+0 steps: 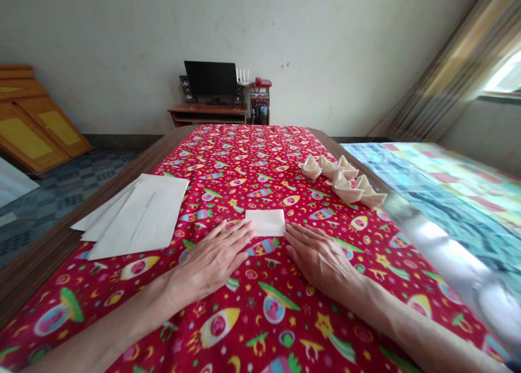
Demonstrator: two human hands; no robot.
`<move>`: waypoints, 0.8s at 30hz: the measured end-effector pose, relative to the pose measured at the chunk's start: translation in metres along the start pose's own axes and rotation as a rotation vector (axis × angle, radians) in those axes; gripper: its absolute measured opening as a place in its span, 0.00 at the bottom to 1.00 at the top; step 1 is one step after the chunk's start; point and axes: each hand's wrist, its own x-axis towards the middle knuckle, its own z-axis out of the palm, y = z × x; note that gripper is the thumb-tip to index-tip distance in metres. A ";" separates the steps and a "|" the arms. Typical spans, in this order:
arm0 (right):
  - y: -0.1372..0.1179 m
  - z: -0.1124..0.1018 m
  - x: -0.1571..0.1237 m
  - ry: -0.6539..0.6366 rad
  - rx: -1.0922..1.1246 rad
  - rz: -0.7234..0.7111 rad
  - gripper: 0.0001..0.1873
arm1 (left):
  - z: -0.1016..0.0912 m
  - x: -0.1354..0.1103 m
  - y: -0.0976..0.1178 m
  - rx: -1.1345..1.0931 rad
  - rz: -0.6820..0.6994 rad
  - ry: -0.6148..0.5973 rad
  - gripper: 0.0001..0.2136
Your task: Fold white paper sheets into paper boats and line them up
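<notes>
Head view shows the left hand [215, 258] and right hand [321, 258] flat, fingers extended and gripping nothing, with fingertips at the left and right edges of a small white paper [266, 222] that looks folded. It lies on the red cloth [264, 164] between loose sheets [142, 215] on the left and folded shapes [342, 187] far right; to crease it well, square the edges first, steady one side, then press evenly along the fold.
</notes>
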 end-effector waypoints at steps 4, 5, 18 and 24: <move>0.001 0.001 -0.003 0.017 -0.089 -0.033 0.17 | 0.001 -0.002 -0.002 -0.012 0.006 0.051 0.21; 0.001 0.002 -0.004 0.012 -0.112 -0.043 0.17 | 0.001 -0.002 -0.001 -0.015 0.008 0.062 0.20; 0.004 0.004 -0.004 0.089 0.026 0.056 0.14 | -0.001 0.017 0.011 -0.127 0.039 0.077 0.18; 0.020 0.006 0.005 0.089 0.283 0.366 0.13 | -0.001 0.005 0.008 -0.076 0.006 0.059 0.19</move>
